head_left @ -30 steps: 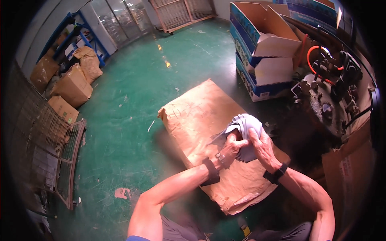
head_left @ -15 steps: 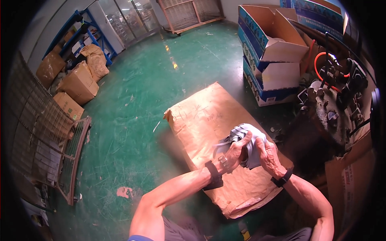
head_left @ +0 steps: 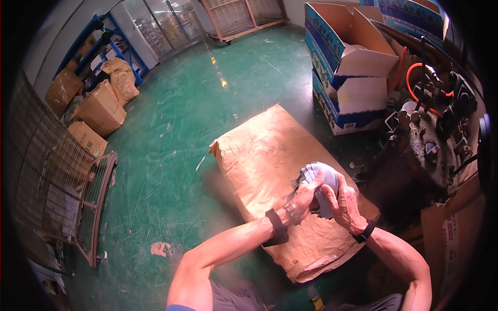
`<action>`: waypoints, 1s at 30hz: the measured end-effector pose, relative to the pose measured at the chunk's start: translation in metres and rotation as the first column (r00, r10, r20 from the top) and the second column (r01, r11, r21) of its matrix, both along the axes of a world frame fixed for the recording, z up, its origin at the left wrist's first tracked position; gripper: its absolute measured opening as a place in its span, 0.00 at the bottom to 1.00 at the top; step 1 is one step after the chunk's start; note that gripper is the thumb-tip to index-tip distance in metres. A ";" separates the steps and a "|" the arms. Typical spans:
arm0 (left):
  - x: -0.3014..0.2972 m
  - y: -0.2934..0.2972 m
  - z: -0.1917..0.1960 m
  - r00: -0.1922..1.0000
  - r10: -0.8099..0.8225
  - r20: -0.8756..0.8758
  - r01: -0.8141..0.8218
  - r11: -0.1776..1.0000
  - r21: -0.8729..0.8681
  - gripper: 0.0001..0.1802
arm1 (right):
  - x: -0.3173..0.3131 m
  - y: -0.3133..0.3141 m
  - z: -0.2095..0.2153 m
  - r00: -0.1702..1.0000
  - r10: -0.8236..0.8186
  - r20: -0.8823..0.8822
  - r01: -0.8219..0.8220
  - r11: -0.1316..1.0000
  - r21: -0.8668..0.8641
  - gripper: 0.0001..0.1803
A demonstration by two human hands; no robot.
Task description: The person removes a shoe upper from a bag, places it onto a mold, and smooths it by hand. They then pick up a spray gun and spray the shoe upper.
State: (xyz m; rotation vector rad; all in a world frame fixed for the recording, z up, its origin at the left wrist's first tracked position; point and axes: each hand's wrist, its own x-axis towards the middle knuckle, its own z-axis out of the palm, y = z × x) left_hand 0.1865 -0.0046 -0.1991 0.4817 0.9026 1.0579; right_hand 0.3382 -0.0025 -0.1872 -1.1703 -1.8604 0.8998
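Note:
Both of my hands hold a stack of pale grey, thin curved pieces (head_left: 328,172), layered over one another. My left hand (head_left: 302,198) is closed round its left side, thumb up along the layers. On the near right side, my right hand (head_left: 344,206) presses against the stack with its thumb and fingers. The palms and the layers hide much of the underside, and I cannot tell what the pieces are. Beneath the hands lies a big, creased brown paper sack (head_left: 264,155). A dark band circles each wrist.
Blue printed cartons (head_left: 347,98) with open flaps are stacked at the far right. Beside them stands dark machinery (head_left: 420,140) with an orange hose (head_left: 410,83). Wire mesh cages (head_left: 91,207) and brown cartons (head_left: 101,109) line the left. The floor (head_left: 171,140) is green.
The stack has turned and looks more compact in my hands; the loose curved strip at its left no longer shows. My right hand has shifted slightly left over it.

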 end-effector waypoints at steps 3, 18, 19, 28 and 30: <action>-0.001 0.006 -0.018 0.996 0.056 -0.069 -0.047 0.990 0.131 0.21 | -0.003 0.002 -0.003 0.995 -0.016 -0.095 0.007 0.995 -0.096 0.20; 0.012 -0.003 -0.011 0.986 -0.056 0.159 0.052 0.998 0.028 0.26 | 0.016 0.007 0.007 0.994 0.069 -0.083 -0.074 0.996 -0.057 0.25; 0.017 -0.011 -0.002 0.987 -0.053 0.155 0.053 0.999 0.005 0.26 | 0.019 0.002 0.021 0.994 0.066 -0.091 -0.074 0.994 -0.079 0.25; 0.068 -0.128 0.121 0.935 0.087 0.345 0.011 0.962 -0.272 0.29 | 0.066 -0.082 0.176 0.996 0.078 -0.047 -0.088 0.955 -0.285 0.32; 0.082 -0.152 0.169 0.948 0.151 0.280 -0.048 0.938 -0.343 0.31 | 0.071 -0.104 0.216 0.993 0.092 -0.068 -0.106 0.961 -0.255 0.32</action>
